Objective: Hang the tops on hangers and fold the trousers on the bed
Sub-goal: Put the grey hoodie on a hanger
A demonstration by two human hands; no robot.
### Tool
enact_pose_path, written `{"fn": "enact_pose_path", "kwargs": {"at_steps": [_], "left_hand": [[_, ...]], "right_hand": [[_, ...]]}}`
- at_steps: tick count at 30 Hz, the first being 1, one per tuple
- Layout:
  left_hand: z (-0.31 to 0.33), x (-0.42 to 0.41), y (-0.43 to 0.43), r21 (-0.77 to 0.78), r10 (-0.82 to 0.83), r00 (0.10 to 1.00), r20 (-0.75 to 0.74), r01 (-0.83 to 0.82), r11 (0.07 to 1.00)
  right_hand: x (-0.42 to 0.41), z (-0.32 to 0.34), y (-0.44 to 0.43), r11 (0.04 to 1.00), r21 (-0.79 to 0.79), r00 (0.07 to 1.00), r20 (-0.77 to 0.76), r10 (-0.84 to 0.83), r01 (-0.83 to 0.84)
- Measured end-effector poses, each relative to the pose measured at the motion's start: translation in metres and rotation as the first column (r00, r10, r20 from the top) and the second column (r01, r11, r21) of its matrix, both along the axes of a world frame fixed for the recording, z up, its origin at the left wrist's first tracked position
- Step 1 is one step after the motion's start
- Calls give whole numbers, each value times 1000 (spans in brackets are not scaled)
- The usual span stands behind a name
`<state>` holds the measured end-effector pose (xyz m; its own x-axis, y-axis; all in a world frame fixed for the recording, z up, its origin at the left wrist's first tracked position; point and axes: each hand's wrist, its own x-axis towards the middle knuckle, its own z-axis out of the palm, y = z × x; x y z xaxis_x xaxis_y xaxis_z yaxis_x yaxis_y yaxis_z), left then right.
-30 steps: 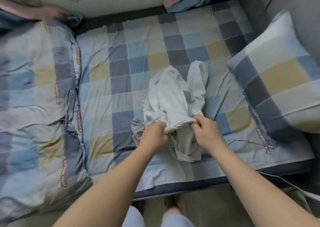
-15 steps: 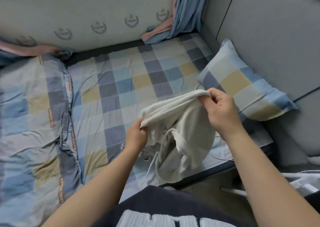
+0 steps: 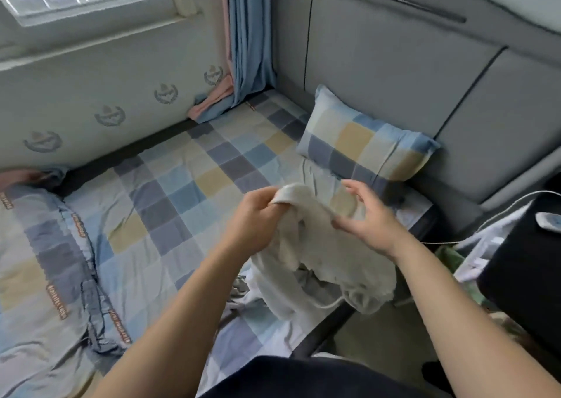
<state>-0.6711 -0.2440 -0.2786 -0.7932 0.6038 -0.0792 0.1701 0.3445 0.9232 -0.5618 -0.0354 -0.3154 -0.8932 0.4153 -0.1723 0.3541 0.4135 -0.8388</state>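
A white garment [image 3: 318,264] with a drawstring hangs lifted above the near right edge of the checked bed [image 3: 170,209]. Its lower part droops onto the sheet and over the bed's edge. My left hand [image 3: 255,215] grips the garment's rolled top hem. My right hand [image 3: 367,227] is just to the right with fingers spread. Its thumb touches the cloth, and its fingers are not curled round it. I cannot tell for certain whether the garment is trousers or a top. No hanger is in view.
A checked pillow [image 3: 364,145] leans on the grey padded headboard [image 3: 394,72]. A folded checked duvet [image 3: 39,261] covers the bed's left side. A black bedside unit [image 3: 522,261] with a white device [image 3: 549,221] and cables stands at right. Blue curtain [image 3: 246,48] hangs in the corner.
The view has tilted up toward the headboard and window. Both hands lifted the garment off the sheet; my right hand has let go of the hem and spread its fingers.
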Motion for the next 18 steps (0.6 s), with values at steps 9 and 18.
{"fn": "enact_pose_path", "kwargs": {"at_steps": [9,18], "left_hand": [[9,33,-41,-5,-311,914,-262,321,947],[-9,101,-50,2,-334,918,-213,343,939]], "right_hand": [[77,-33,-123,995,-82,987,152,-48,61],[171,31,-170,648,-455,685,-106,-721,611]]}}
